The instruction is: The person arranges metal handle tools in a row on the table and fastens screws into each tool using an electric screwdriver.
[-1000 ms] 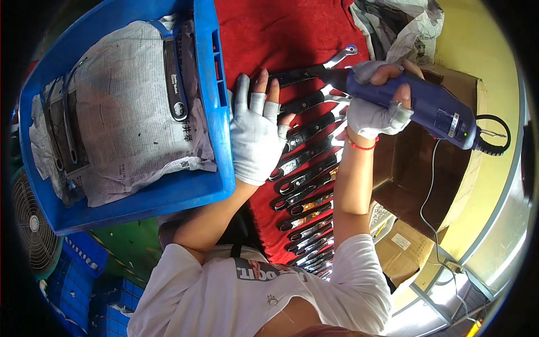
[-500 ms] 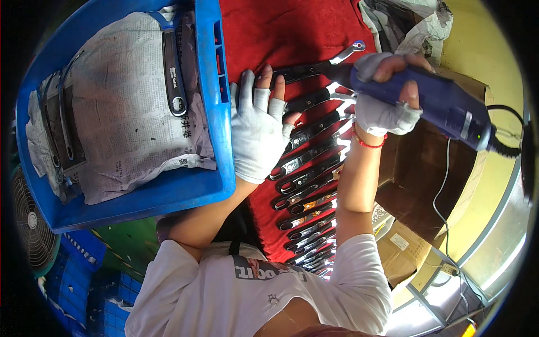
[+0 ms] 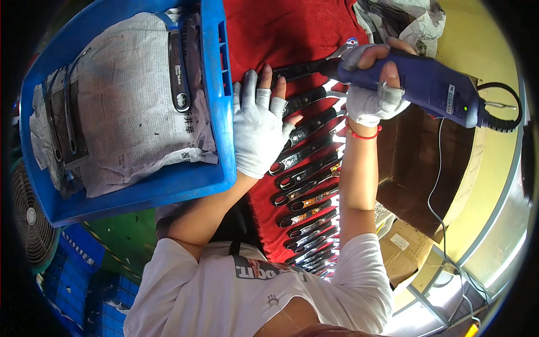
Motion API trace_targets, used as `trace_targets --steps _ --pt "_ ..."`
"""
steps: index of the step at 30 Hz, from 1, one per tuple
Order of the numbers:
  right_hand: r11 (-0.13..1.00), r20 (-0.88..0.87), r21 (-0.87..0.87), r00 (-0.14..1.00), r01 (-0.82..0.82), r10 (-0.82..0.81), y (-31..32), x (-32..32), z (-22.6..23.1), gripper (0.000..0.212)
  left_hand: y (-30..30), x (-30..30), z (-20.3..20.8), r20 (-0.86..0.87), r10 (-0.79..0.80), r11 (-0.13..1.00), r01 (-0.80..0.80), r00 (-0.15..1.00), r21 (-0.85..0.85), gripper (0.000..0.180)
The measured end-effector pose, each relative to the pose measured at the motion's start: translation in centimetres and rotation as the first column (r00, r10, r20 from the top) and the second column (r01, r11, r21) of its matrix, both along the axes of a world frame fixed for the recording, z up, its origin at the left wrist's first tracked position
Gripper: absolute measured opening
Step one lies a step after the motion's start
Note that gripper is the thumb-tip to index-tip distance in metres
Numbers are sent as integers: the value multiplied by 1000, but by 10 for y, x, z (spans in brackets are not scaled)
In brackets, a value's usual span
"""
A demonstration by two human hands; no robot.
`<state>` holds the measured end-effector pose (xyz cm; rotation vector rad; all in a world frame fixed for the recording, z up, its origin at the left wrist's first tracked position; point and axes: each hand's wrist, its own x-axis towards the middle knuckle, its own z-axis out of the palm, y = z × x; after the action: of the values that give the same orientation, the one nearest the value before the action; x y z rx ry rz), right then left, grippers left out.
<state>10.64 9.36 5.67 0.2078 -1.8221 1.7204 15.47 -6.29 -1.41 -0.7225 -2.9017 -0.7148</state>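
Wrenches (image 3: 306,188) lie in a long row on the red cloth (image 3: 292,33) that covers the counter, running from close to my body out to the far end. Each one lies flat, with its long side going left to right and tipped a little up on the right.

Going from near to far, I first see my white shirt, then my two arms reaching out. My left hand (image 3: 259,130), in a white glove, rests flat on the row with its fingers (image 3: 251,90) spread wide. It holds nothing; it only presses down on the dark handles. Its fingertips reach the far wrench (image 3: 314,66). Just left of this hand is the blue crate (image 3: 222,101), lined with newspaper (image 3: 123,101), with one wrench lying inside.

My right hand (image 3: 370,92) is farther out and to the right. Its fingers are wrapped tight around the purple power tool (image 3: 426,84). The tool's long body lies left to right, and its tip points left at the far wrench, right at it, though I cannot tell if it touches. So that wrench sits between my two hands, and the left hand is nearer to its handle. A black cord (image 3: 499,115) runs off the tool's right end.

Compared with a second ago, the tool has moved farther out and lies flatter. My left hand has stayed about where it was.
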Motion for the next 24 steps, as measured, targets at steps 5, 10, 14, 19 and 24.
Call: trace_targets --steps 5,10,14,19,24 --pt "965 -15 -212 988 -155 155 -8 8 1 45 2 -1 -1 -13 -7 1000 7 1000 7 63" --pt "962 11 -187 979 -197 202 -13 7 -3 43 1 -2 0 -10 -1 1000 1 1000 9 63" --pt "964 14 -169 978 -204 210 -15 9 -1 45 2 -1 0 -10 1 1000 -1 1000 31 62" --pt "951 51 -132 956 -280 288 -15 5 -3 46 1 -1 -3 -2 7 999 -6 1000 50 62" --pt "955 185 117 951 -274 250 -18 4 0 51 2 0 -2 -6 10 998 -10 1000 60 63"
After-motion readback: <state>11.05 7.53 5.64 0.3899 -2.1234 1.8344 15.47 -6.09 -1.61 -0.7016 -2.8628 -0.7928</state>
